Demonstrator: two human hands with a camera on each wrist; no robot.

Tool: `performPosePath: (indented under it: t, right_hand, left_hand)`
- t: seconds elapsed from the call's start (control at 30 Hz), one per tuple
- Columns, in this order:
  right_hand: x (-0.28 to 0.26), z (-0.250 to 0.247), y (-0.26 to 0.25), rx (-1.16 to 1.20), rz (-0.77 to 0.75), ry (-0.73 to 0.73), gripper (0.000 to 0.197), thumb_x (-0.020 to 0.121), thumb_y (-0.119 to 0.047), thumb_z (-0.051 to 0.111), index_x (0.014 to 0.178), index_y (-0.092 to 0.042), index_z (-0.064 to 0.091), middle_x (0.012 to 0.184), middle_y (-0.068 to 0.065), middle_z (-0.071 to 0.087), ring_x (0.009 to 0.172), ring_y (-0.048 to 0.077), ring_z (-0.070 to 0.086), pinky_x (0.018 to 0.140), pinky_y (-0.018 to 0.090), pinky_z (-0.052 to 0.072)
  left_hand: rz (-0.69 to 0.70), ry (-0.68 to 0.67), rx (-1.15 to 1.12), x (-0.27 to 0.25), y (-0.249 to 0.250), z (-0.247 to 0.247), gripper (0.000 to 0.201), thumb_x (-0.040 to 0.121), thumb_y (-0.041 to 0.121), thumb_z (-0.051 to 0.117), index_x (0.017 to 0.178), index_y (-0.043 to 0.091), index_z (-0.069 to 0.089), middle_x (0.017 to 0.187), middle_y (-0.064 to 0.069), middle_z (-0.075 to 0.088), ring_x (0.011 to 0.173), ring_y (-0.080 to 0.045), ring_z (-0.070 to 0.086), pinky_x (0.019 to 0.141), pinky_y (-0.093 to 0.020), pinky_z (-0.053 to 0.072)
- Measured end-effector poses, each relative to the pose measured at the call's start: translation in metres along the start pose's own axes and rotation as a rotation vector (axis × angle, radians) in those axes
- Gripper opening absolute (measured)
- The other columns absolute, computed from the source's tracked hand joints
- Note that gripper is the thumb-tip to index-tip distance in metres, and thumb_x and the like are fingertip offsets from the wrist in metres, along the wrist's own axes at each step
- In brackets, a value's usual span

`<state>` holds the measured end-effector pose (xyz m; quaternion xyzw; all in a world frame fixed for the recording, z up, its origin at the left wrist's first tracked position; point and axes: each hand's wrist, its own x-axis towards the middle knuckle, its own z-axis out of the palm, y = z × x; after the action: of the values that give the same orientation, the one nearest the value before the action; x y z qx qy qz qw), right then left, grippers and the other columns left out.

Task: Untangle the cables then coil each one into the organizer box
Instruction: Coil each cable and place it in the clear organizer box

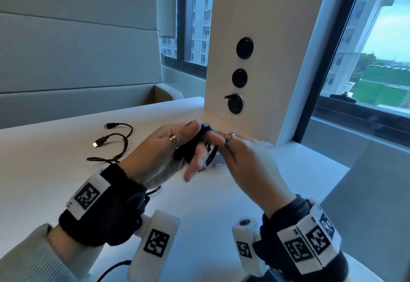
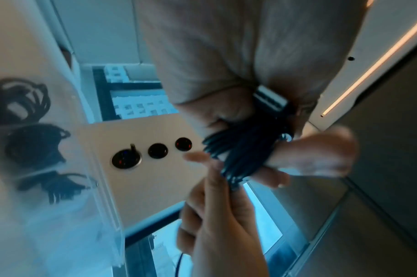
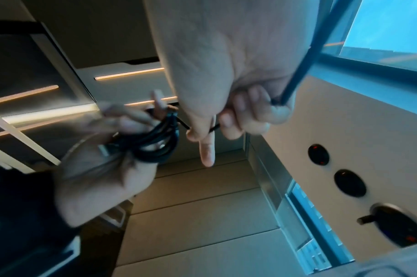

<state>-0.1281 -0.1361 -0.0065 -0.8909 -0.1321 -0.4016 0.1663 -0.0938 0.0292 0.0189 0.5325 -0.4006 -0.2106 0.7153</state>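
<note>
Office or co-working booth, high up in a building. Padded grey wall panels (image 1: 77, 38) form bench-style seating behind a white worktop (image 1: 55, 171). A white partition column (image 1: 261, 26) carries three round black power sockets (image 1: 239, 77). Large dark-framed windows (image 1: 366, 82) show neighbouring high-rise blocks (image 1: 199, 26) and a green area below. Recessed linear ceiling lights (image 3: 129, 72) overhead.

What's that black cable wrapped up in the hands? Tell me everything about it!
The black cable is thin and looks rubbery. It is wound into a bundle of many loops around the fingers of the left hand, held above the white table. A silvery plug sticks out of the bundle. The right hand pinches one loose strand that leads off the loops. It is blurry, so the finer details cannot be made out.
</note>
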Motion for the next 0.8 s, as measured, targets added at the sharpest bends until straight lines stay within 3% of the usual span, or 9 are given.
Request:
performPosePath:
  t: [0.1,0.2,0.27,0.33,0.43,0.5,0.6,0.7,0.8]
  right_hand:
    - [-0.006,0.007,-0.007,0.103,0.031,-0.251,0.06,0.089,-0.051,0.02,0.099,-0.012,0.064,0.07,0.004,0.062,0.061,0.026,0.058,0.058,0.043,0.048]
    - [-0.015,0.007,-0.015,0.143,-0.029,-0.388,0.06,0.087,-0.059,0.02,0.096,-0.02,0.064,0.082,0.001,0.068,0.072,0.021,0.063,0.067,0.039,0.05]
    - [-0.017,0.001,-0.021,0.236,-0.07,-0.393,0.051,0.088,-0.053,0.024,0.088,-0.022,0.065,0.08,-0.01,0.067,0.071,0.009,0.061,0.066,0.027,0.05]
    - [-0.015,-0.005,-0.019,0.284,-0.099,-0.272,0.036,0.092,-0.042,0.038,0.085,-0.021,0.066,0.074,-0.018,0.06,0.065,-0.001,0.055,0.062,0.013,0.044]
    - [-0.008,-0.016,-0.002,0.196,-0.09,-0.035,0.028,0.092,-0.039,0.045,0.086,-0.023,0.068,0.073,-0.015,0.066,0.062,0.005,0.059,0.058,0.023,0.049]
    - [-0.005,-0.021,0.009,0.129,-0.027,0.022,0.031,0.091,-0.044,0.042,0.086,-0.025,0.066,0.077,-0.01,0.066,0.063,0.01,0.059,0.055,0.033,0.048]
    - [-0.003,-0.019,0.018,0.005,0.089,-0.004,0.037,0.092,-0.048,0.033,0.088,-0.027,0.062,0.08,-0.008,0.061,0.065,0.012,0.057,0.054,0.034,0.047]
    - [-0.009,-0.007,0.013,-0.005,0.038,-0.018,0.029,0.094,-0.039,0.037,0.086,-0.024,0.06,0.064,-0.011,0.049,0.053,0.014,0.047,0.046,0.033,0.046]
    - [-0.012,0.0,-0.001,0.025,0.012,-0.118,0.025,0.093,-0.039,0.034,0.084,-0.027,0.054,0.058,-0.007,0.042,0.049,0.018,0.041,0.041,0.031,0.032]
  left_hand:
    - [0.096,0.082,-0.255,0.002,0.002,0.006,0.038,0.082,0.029,0.047,0.1,0.005,0.071,0.075,-0.009,0.071,0.065,-0.019,0.068,0.066,-0.024,0.054]
    - [0.183,0.226,-0.195,0.007,0.004,0.003,0.034,0.087,0.021,0.042,0.112,0.008,0.06,0.092,-0.009,0.073,0.086,-0.021,0.071,0.076,-0.023,0.054]
    - [0.217,0.276,0.086,0.007,0.0,-0.006,0.031,0.094,0.023,0.042,0.122,0.014,0.053,0.101,-0.007,0.073,0.098,-0.02,0.068,0.079,-0.017,0.051]
    - [0.198,0.319,0.565,0.006,-0.006,-0.014,0.036,0.094,0.033,0.041,0.127,0.02,0.049,0.1,0.003,0.073,0.094,-0.015,0.068,0.072,-0.016,0.05]
    - [0.085,0.249,1.023,0.002,-0.012,-0.022,0.039,0.09,0.044,0.035,0.109,0.022,0.06,0.073,0.006,0.07,0.075,-0.017,0.063,0.075,-0.03,0.048]
    - [-0.018,0.104,0.908,0.0,-0.01,-0.019,0.038,0.09,0.045,0.033,0.083,0.025,0.064,0.054,-0.001,0.06,0.059,-0.018,0.058,0.067,-0.027,0.046]
    - [-0.1,-0.03,0.544,0.0,-0.004,-0.011,0.043,0.091,0.042,0.038,0.06,0.025,0.062,0.04,0.003,0.041,0.041,-0.021,0.042,0.053,-0.019,0.042]
    - [-0.042,-0.092,0.252,-0.001,-0.002,-0.006,0.037,0.085,0.051,0.054,0.072,0.018,0.067,0.039,0.009,0.037,0.037,-0.014,0.039,0.055,-0.016,0.044]
    - [0.04,-0.043,0.069,0.001,-0.002,-0.002,0.04,0.083,0.046,0.051,0.084,0.012,0.07,0.042,0.011,0.037,0.036,-0.008,0.037,0.061,-0.021,0.047]
